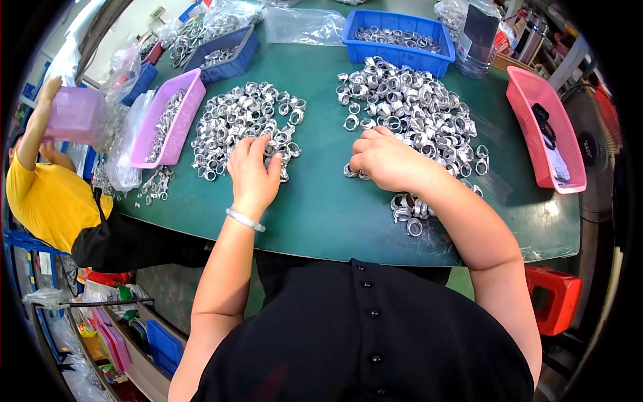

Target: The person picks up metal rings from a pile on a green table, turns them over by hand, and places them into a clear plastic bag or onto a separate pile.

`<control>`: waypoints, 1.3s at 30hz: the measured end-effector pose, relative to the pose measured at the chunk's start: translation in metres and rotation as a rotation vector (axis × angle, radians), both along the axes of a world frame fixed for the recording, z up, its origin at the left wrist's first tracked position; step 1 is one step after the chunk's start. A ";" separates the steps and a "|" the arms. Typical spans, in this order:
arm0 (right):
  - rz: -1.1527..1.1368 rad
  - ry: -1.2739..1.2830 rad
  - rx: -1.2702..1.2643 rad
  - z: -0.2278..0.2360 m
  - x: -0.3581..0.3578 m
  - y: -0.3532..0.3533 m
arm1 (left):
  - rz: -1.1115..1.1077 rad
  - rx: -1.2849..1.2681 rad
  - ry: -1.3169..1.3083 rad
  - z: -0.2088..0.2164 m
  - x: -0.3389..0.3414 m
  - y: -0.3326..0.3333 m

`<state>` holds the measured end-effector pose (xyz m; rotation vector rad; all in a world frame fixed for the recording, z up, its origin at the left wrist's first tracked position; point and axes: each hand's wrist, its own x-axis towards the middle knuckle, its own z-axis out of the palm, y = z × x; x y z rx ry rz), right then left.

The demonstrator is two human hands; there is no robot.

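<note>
Two heaps of small silver metal rings, which look like hose clamps, lie on the green table (pixel 315 201). My left hand (pixel 253 175), with a pale bangle (pixel 245 220) at its wrist, rests on the near edge of the left heap (pixel 231 117). Its fingers are stretched out and the thumb stands apart. At the near left edge of the larger right heap (pixel 418 100) is my right hand (pixel 392 159), its fingers curled down and together. Whatever its fingertips hold is hidden under the hand. Several more rings (pixel 410 211) lie below my right forearm.
Blue bins of rings (pixel 402 40) (pixel 224 57) stand at the back. A pink bin (pixel 167 120) of metal parts is at left; a pink basket (pixel 546 134) with dark items is at right. At far left a person in yellow (pixel 57 201) lifts a purple bin (pixel 75 115).
</note>
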<state>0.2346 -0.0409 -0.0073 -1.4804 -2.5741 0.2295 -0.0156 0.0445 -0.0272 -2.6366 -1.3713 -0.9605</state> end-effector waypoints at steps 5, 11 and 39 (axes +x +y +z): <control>0.016 0.044 0.073 -0.007 0.003 0.002 | -0.176 0.092 -0.066 0.012 0.018 -0.021; 0.033 0.534 -0.053 0.008 0.000 0.002 | -0.449 -0.582 -0.450 0.013 0.042 -0.056; 0.164 0.737 -0.007 0.066 -0.012 -0.031 | -1.106 -1.545 -1.147 0.023 0.028 -0.054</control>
